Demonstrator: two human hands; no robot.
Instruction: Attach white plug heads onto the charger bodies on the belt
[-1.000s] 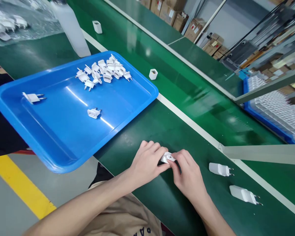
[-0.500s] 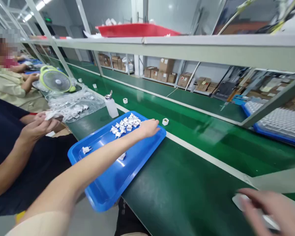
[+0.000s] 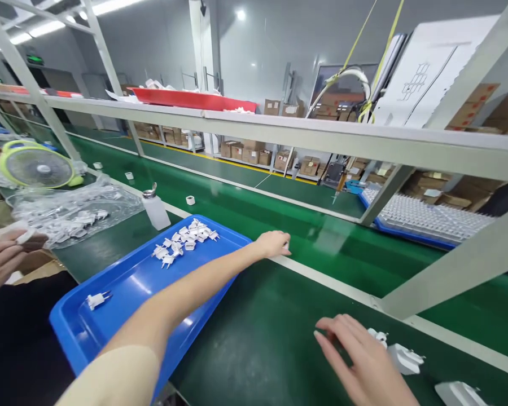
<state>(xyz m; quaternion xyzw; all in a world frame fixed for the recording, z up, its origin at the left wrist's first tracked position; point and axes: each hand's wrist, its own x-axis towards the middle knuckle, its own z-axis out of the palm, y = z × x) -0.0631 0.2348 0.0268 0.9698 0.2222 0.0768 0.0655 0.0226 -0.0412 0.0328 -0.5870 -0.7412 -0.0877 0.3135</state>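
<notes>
My left hand is closed on a small white plastic housing, mostly hidden by the fingers, at the near edge of the green conveyor belt. Under my left forearm lies a blue tray with a cluster of white two-pin plugs and a single plug apart from them. My right hand hovers over the green table, thumb and fingers apart, holding nothing visible. Just right of it stand white plug adapters, one of them larger at the bottom edge.
A white pump bottle stands behind the tray. White housings sit on the belt. Left are a plastic bag of white parts, a green fan and a co-worker's hands. A slanted metal post rises at right.
My left hand has moved off the tray onto the belt's edge and taken a white housing. My right hand has come away from a white part, fingers now apart. The view has shifted right and up.
</notes>
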